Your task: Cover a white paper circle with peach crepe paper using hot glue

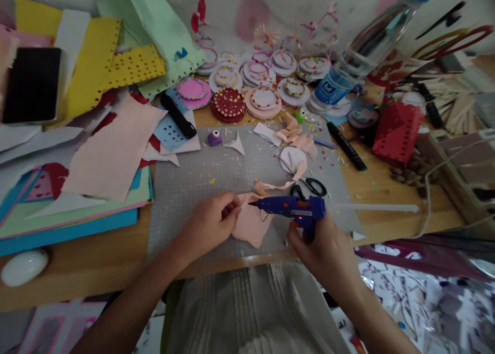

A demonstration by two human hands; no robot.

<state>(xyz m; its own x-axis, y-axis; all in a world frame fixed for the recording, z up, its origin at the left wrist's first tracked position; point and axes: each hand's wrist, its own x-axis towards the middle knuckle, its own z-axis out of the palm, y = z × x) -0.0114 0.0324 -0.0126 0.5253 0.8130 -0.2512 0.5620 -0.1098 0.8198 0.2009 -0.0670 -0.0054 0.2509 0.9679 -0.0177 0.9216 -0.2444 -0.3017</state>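
Observation:
My left hand (214, 217) pinches the upper left edge of a piece of pale pink crepe paper (251, 228) above the grey cutting mat (185, 189). A blue hot glue gun (288, 208) is gripped in my right hand (328, 246), its red light lit. The nozzle points left and lies close to the paper's top edge, near my left fingertips; whether it touches cannot be made out. A clear glue stick (379, 207) sticks out of the gun's back. Black-handled scissors (315, 186) lie behind the gun, partly hidden, beside a white paper disc (293, 159).
Several small decorated paper cakes (228, 105) stand along the wall. A water bottle (359, 50) and a black marker (347, 147) are at right. Coloured papers (69, 225), a phone (33, 85) and a purple punch (215, 137) lie left of centre.

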